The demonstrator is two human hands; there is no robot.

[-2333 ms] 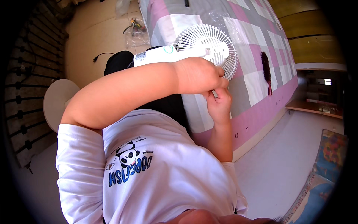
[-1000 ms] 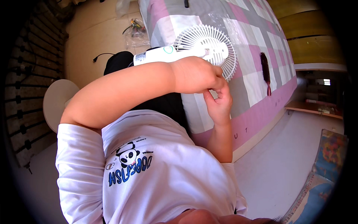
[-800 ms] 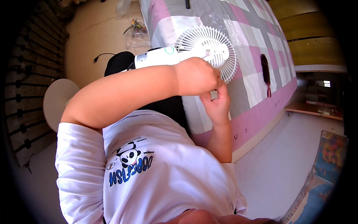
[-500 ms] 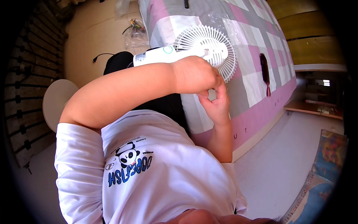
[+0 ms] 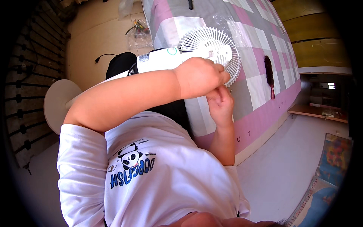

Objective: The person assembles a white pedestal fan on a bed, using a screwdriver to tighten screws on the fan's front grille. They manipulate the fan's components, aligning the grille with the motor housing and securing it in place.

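Observation:
A white electric fan [image 5: 157, 61] lies tilted across my lap. Its round, ribbed guard [image 5: 231, 41] rests on the bed, and the disc base [image 5: 60, 104] shows at the left behind my arm. My left hand [image 5: 200, 76] reaches over the fan's neck, fingers curled at the near edge of the guard. Just below it, my right hand [image 5: 220, 104] is closed with thumb and fingertips pressed together, touching or nearly touching the left fingers. Whatever sits between the fingertips of either hand is hidden or too small to make out.
The bed carries a pink, grey and white checked cover [image 5: 251, 87]. On it lie a dark hairbrush [image 5: 269, 75] and a clear plastic wrapper [image 5: 228, 26]. A bag of small parts [image 5: 139, 32] and a black plug cord [image 5: 102, 57] are on the floor. Metal railings [image 5: 34, 75] stand left.
My right fingers have closed together and moved up close against the left hand. The left fingers have shifted slightly right along the guard's edge. The fan has barely moved.

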